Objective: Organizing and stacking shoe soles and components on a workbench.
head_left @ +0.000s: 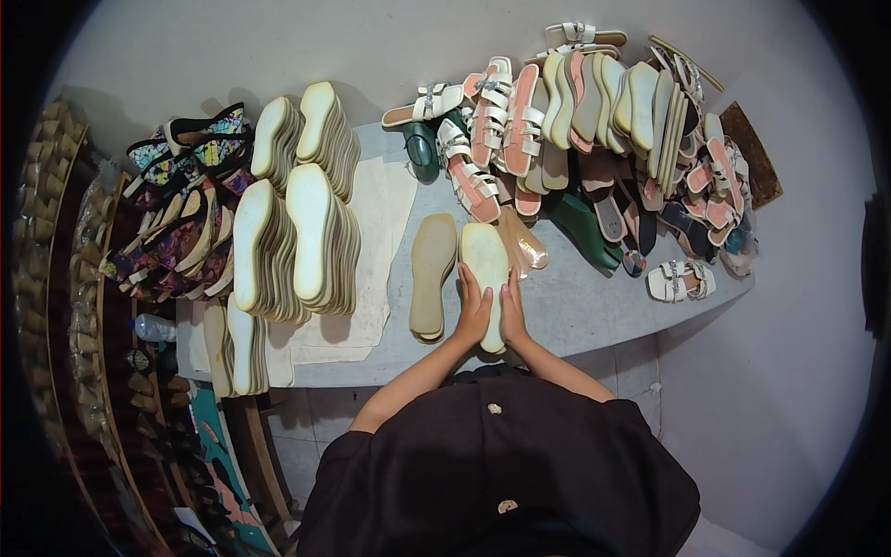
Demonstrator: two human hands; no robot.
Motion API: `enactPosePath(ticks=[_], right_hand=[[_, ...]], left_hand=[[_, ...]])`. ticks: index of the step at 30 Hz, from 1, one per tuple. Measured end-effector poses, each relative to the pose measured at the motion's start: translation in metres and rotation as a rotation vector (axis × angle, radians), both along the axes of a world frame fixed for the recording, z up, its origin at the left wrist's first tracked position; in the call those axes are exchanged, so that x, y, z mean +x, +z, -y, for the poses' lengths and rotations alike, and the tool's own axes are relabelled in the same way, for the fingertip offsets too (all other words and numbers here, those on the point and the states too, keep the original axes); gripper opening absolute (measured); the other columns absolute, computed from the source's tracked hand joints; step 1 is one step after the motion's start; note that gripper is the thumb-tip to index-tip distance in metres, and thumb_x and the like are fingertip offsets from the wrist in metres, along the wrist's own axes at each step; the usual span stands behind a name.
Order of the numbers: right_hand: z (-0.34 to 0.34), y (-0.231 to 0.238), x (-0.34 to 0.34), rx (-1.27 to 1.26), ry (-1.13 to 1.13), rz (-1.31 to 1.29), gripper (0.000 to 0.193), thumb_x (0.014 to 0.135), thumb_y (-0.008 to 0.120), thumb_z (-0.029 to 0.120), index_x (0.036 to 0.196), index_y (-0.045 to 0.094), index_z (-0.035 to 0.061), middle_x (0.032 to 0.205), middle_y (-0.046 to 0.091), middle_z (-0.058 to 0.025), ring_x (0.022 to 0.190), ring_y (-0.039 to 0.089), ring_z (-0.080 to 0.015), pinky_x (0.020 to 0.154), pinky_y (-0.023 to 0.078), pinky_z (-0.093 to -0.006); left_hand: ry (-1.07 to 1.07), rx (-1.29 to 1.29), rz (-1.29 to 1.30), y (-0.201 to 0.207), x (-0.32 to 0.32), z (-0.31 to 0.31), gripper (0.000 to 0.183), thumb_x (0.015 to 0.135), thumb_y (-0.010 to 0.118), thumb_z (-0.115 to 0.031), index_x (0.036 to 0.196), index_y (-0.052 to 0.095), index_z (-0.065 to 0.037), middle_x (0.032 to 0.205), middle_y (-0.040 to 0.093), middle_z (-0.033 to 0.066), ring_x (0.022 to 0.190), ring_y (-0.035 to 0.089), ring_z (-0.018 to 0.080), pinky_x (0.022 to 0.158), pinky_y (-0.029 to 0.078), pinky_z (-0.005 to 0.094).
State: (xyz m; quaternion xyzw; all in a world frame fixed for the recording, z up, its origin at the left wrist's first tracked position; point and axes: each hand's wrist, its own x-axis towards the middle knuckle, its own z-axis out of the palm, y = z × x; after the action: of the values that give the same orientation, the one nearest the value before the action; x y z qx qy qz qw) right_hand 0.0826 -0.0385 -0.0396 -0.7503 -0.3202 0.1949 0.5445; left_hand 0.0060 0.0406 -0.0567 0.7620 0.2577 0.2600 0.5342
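Observation:
A pale cream shoe insole [484,249], wide end away from me, lies at the table's front, apparently on top of one or more others. My left hand [473,304] lies along its left side with the fingers together and pointing away from me. Against its right side rests my right hand [511,308], so the insole is held between both palms. Just to the left, a tan insole [433,269] sits on a paler one. Beyond my right hand lie a few tan pieces [525,243], one with a shiny label.
Tall stacks of insoles [320,246] stand on white paper [379,218] at the left. White strapped sandals [490,111], green shoe lasts [585,227] and a row of insoles [594,93] crowd the back right. Colourful wedge shoes [190,209] pile up far left, beside shelves [88,241].

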Motion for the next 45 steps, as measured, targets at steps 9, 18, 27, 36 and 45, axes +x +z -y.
enactPosePath(ticks=[9,18,27,36,45], right_hand=[[-0.004,0.012,0.018,0.039,-0.083,0.132,0.051,0.087,0.046,0.021,0.13,0.03,-0.0017,0.131,0.03,-0.0218,0.124,0.027,-0.0338,0.104,0.02,-0.0385],[-0.046,0.09,0.12,0.112,-0.215,0.684,0.041,0.073,0.058,0.01,0.113,0.05,0.0058,0.112,0.048,-0.0148,0.11,0.043,-0.0319,0.099,0.028,-0.0396],[-0.106,0.161,0.21,-0.374,-0.304,1.063,0.059,0.072,0.062,0.027,0.125,0.043,0.0123,0.13,0.041,-0.0115,0.125,0.033,-0.0282,0.101,0.019,-0.0579],[-0.12,0.162,0.222,-0.557,-0.196,1.22,0.044,0.079,0.058,0.024,0.12,0.048,0.0082,0.121,0.052,-0.0022,0.124,0.038,-0.0245,0.099,0.012,-0.0644],[-0.098,0.188,0.206,-0.196,-0.235,1.294,0.038,0.082,0.054,0.017,0.119,0.047,0.0118,0.113,0.056,-0.0047,0.115,0.047,-0.0227,0.095,0.011,-0.0685]], left_hand=[[0.063,-0.051,0.012,-0.003,0.0,0.001,0.063,0.094,0.033,-0.025,0.141,-0.001,-0.001,0.146,-0.003,0.0234,0.136,-0.004,0.0337,0.109,0.0,0.0418],[-0.073,0.482,-0.266,0.056,0.012,-0.007,0.06,0.09,0.038,-0.032,0.141,0.018,-0.008,0.145,0.014,0.0216,0.133,0.013,0.0395,0.103,0.012,0.0583],[-0.125,0.69,-0.473,0.041,0.017,-0.001,0.053,0.089,0.042,-0.031,0.137,0.03,-0.014,0.142,0.025,0.0175,0.131,0.022,0.0364,0.1,0.022,0.0589],[-0.098,0.697,-0.466,0.045,0.016,0.0,0.053,0.088,0.044,-0.032,0.137,0.031,-0.015,0.142,0.026,0.0147,0.131,0.024,0.0331,0.099,0.023,0.0589],[-0.168,0.596,-0.518,0.048,0.019,-0.005,0.053,0.089,0.04,-0.037,0.137,0.031,-0.016,0.144,0.022,0.0139,0.132,0.02,0.0331,0.098,0.016,0.064]])
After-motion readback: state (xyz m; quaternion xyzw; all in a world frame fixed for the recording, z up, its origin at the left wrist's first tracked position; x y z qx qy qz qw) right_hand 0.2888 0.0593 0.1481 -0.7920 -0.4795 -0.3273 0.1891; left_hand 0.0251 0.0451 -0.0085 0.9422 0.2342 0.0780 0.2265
